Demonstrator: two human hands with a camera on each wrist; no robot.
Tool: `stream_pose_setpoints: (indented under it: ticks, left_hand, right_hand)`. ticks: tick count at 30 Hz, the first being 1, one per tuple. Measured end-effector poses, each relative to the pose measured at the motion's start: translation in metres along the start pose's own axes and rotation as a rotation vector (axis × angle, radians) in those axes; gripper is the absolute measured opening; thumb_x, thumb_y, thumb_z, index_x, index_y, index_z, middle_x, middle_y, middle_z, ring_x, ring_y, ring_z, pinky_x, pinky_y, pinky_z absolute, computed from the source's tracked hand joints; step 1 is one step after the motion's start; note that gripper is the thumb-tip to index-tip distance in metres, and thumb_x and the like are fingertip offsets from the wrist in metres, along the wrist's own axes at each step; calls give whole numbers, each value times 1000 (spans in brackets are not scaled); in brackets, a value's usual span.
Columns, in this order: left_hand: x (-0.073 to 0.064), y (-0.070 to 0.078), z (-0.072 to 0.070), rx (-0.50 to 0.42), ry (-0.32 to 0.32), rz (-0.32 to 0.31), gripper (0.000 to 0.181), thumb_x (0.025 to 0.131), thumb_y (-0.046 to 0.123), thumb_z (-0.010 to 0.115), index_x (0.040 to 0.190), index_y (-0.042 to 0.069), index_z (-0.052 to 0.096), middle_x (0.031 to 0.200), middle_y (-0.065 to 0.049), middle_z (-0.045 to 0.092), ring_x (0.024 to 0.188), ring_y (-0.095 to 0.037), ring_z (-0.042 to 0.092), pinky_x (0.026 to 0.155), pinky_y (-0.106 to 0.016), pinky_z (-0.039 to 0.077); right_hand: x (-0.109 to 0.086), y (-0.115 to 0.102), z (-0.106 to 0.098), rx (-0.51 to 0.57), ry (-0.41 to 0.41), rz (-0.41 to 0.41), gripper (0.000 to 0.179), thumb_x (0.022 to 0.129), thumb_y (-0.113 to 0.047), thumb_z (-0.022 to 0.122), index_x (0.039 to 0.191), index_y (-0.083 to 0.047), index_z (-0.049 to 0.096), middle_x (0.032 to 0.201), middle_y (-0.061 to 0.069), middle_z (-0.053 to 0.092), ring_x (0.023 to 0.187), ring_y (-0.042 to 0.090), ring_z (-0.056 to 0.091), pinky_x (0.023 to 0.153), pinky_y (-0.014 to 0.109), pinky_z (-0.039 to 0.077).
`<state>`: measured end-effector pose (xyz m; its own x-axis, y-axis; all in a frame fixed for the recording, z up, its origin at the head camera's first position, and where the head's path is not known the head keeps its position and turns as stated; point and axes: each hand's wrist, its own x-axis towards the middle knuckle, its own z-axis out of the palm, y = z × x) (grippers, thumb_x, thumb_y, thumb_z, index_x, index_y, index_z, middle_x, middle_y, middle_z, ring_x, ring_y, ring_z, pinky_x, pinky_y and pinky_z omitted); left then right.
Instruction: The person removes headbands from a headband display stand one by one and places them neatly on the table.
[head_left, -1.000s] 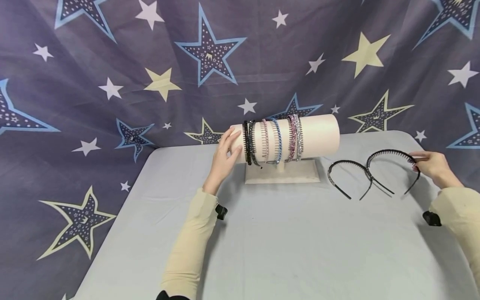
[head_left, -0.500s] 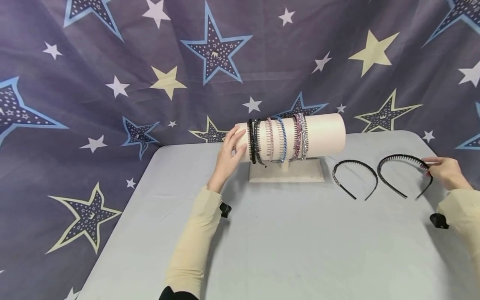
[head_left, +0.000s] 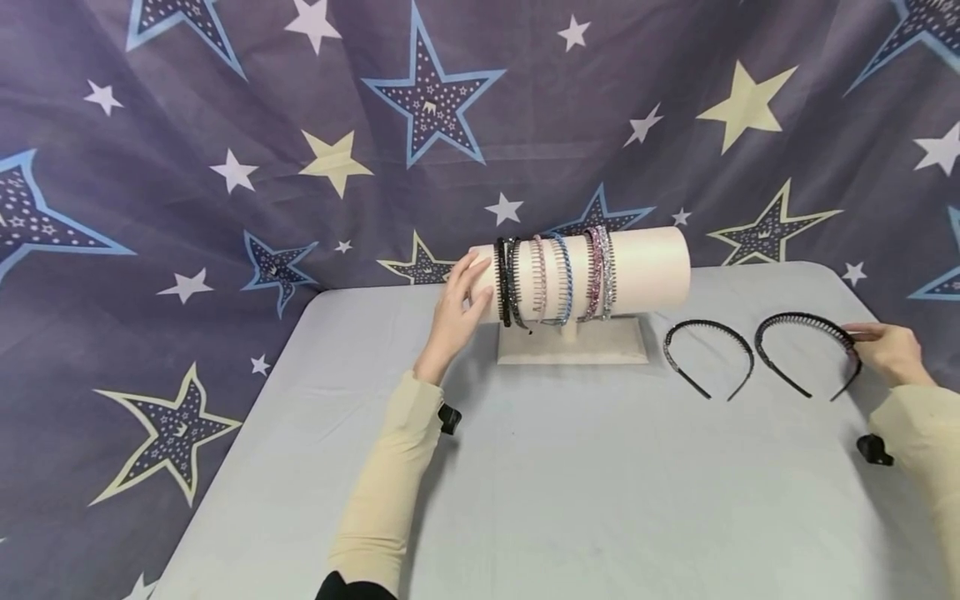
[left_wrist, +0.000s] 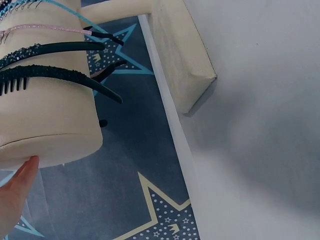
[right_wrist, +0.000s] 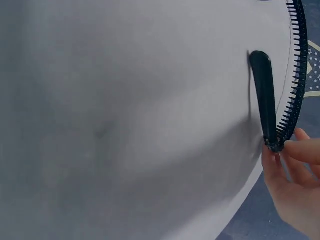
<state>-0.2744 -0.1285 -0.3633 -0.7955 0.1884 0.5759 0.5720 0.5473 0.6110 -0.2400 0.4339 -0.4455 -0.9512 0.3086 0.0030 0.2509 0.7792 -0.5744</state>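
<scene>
My left hand point(head_left: 455, 317) touches the left end of a cream padded roll point(head_left: 651, 267) on a stand; its fingers lie along that end. In the left wrist view a digit point(left_wrist: 26, 175) meets the roll's end face. Several headbands hang round the roll: black ones point(head_left: 504, 283), a pink one point(head_left: 538, 279), a blue one point(head_left: 566, 279), a purple-pink one point(head_left: 595, 275) and a silver one point(head_left: 609, 273). At the right, my right hand point(head_left: 892, 350) pinches the side of a black toothed headband point(right_wrist: 299, 75) between thumb and fingers. Another black headband point(head_left: 708, 323) lies just left of it, apart.
The stand's flat base point(head_left: 573, 343) sits near the back of the grey-covered table point(head_left: 600, 483). A dark curtain point(head_left: 255, 75) printed with stars hangs behind the table and along its left side.
The right-hand headband, overlapping the other a second ago, has moved right and now lies apart from it. My right hand still grips it; my left hand stays on the roll. The view shifted slightly.
</scene>
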Motion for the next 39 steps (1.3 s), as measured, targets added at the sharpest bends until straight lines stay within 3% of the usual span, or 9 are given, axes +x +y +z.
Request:
stream_pose_setpoints:
  ticks: [3, 13, 16, 19, 22, 26, 30, 33, 39]
  left_hand:
    - [0, -1, 0, 4, -1, 3, 41, 88, 16, 52, 128, 13, 47, 140, -2, 32, 128, -16, 29, 101, -42, 29]
    - [1, 0, 2, 2, -13, 3, 41, 87, 17, 53, 128, 12, 47, 141, -2, 31, 128, -16, 29, 102, -42, 28]
    - [0, -1, 2, 2, -14, 4, 41, 87, 16, 53, 128, 12, 47, 141, -3, 31, 128, -16, 29, 102, -42, 28]
    - [0, -1, 1, 3, -13, 4, 41, 88, 17, 52, 128, 12, 47, 141, -3, 31, 128, -16, 29, 102, -43, 28]
    - [1, -1, 0, 5, -15, 2, 41, 88, 17, 52, 128, 13, 47, 141, -3, 31, 128, -16, 29, 101, -43, 28]
    - [1, -1, -1, 5, -15, -2, 40, 88, 18, 51, 128, 13, 47, 141, -2, 31, 128, -16, 29, 101, -43, 28]
    - [2, 0, -1, 9, -8, -1, 40, 88, 18, 52, 128, 13, 47, 140, -3, 31, 128, -16, 30, 101, -43, 30]
    - [2, 0, -1, 8, -3, 1, 40, 88, 17, 52, 127, 13, 47, 140, -3, 32, 128, -17, 30, 101, -43, 30]
    - [2, 0, -1, 1, -1, 4, 40, 88, 17, 52, 128, 13, 47, 140, -3, 31, 128, -16, 29, 101, -42, 29]
  right_hand:
    - [0, 1, 1, -6, 10, -11, 40, 73, 6, 45, 111, 16, 49, 105, 36, 50, 67, 11, 47, 47, 19, 36]
    - [-5, -1, 0, -15, 15, -44, 37, 82, -2, 40, 113, 16, 47, 111, 33, 48, 100, 47, 45, 53, 20, 33]
    - [-7, -6, -3, 12, 31, -94, 36, 84, -6, 45, 114, 15, 48, 100, 29, 58, 73, 13, 59, 52, 17, 34]
    - [-8, -15, -4, 51, 59, -172, 36, 84, -9, 49, 112, 13, 49, 73, 3, 66, 56, -21, 38, 50, 12, 34]
    - [-9, -26, -3, 95, 71, -230, 37, 84, -11, 50, 113, 11, 50, 75, 3, 67, 57, -29, 30, 47, 7, 35]
    - [-9, -43, 0, 170, 62, -242, 40, 86, -14, 50, 119, 7, 50, 102, 31, 57, 60, -27, 32, 48, 5, 34]
    - [-16, -63, 0, 239, 52, -315, 41, 87, -14, 49, 119, 12, 47, 88, -8, 66, 64, -26, 37, 53, 2, 36]
    - [-20, -74, 1, 294, 45, -356, 41, 87, -11, 50, 120, 12, 46, 78, -38, 44, 67, -26, 40, 57, 1, 36]
    - [-30, -97, 3, 325, 49, -419, 39, 87, -10, 50, 119, 11, 47, 82, -37, 44, 70, -24, 42, 61, 0, 36]
